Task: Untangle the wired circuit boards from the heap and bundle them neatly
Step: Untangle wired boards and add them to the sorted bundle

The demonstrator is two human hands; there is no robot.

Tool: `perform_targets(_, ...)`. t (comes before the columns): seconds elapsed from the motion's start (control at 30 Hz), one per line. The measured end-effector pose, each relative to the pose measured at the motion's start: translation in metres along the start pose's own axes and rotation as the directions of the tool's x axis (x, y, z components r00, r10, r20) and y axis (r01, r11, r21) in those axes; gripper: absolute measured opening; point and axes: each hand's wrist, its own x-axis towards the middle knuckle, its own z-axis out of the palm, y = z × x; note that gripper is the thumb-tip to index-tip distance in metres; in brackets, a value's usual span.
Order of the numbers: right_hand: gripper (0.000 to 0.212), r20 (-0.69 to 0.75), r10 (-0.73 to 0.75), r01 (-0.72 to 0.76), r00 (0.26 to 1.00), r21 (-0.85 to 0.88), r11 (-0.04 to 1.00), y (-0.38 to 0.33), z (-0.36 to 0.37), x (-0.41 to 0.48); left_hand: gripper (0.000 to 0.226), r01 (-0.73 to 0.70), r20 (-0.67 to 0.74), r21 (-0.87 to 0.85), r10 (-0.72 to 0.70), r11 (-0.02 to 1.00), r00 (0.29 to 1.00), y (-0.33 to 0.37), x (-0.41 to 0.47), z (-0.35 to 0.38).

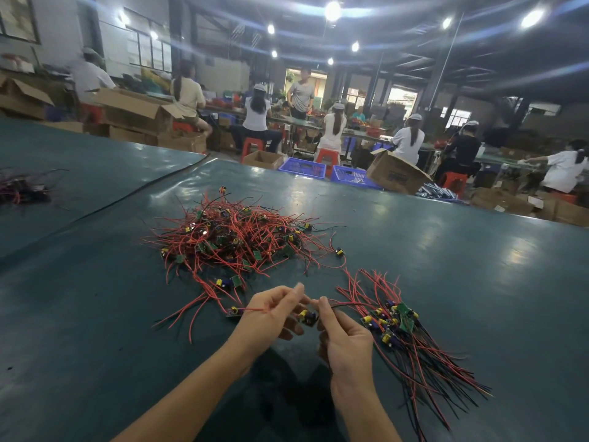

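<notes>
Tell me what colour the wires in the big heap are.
Mostly red, with a few black; the heap shows best in the head view.

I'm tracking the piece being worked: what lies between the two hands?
In the head view, one small circuit board with a yellow part hangs between the left hand and right hand.

I log a factory assembly hall: capped workers (256, 113) on red stools (253, 145) at long benches, open cartons (396, 173), blue crates (302, 167), overhead lamps (333, 10), wired-board heap (236, 237) on my green-covered table (446, 266).
</notes>
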Motion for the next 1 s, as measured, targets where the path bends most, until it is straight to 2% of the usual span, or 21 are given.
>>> perform_targets(0.13,0.023,-0.003,0.022,-0.022,1.0,0.008,1.0,-0.003,0.001,-0.001,0.072,0.163,-0.047,-0.128,-0.17,0.978,0.984,-0.001,0.003,-0.001)
perform_targets(0.23,0.025,-0.007,0.036,-0.036,0.999,0.035,0.999,-0.005,0.001,-0.001,0.08,0.219,-0.038,-0.178,-0.229,0.96,0.973,-0.002,0.003,-0.003)
perform_targets(0.37,0.021,0.051,-0.011,0.011,0.999,-0.002,1.0,-0.005,0.005,-0.005,0.07,0.243,0.083,-0.029,-0.24,0.97,0.967,0.002,0.0,0.0)
perform_targets(0.47,0.026,0.049,-0.065,0.068,0.997,-0.074,0.995,-0.004,0.005,-0.004,0.061,0.164,0.073,0.005,-0.164,0.986,0.984,0.001,-0.002,0.002)
perform_targets(0.57,0.025,0.027,-0.045,0.047,0.999,-0.087,0.995,-0.006,0.005,-0.004,0.046,0.081,0.055,-0.006,-0.08,0.997,0.995,0.002,-0.002,0.003)
perform_targets(0.67,0.017,-0.01,0.107,-0.106,0.994,0.057,0.993,-0.012,0.004,-0.004,0.04,0.031,0.064,-0.022,-0.03,0.999,0.998,0.002,-0.001,0.003)
perform_targets(0.77,0.014,-0.083,0.208,-0.198,0.975,0.123,0.973,-0.017,0.003,-0.001,0.049,0.024,0.057,-0.013,-0.023,1.0,0.998,0.002,-0.002,0.004)
perform_targets(0.87,0.018,-0.227,0.186,-0.152,0.956,0.163,0.975,-0.022,-0.005,0.01,0.048,0.021,0.016,-0.02,-0.02,1.0,1.0,0.005,0.0,0.0)
perform_targets(1.0,0.014,-0.287,0.152,-0.049,0.946,0.336,0.941,-0.024,-0.02,0.023,0.045,0.013,0.034,-0.005,-0.013,1.0,0.999,0.008,0.0,-0.003)
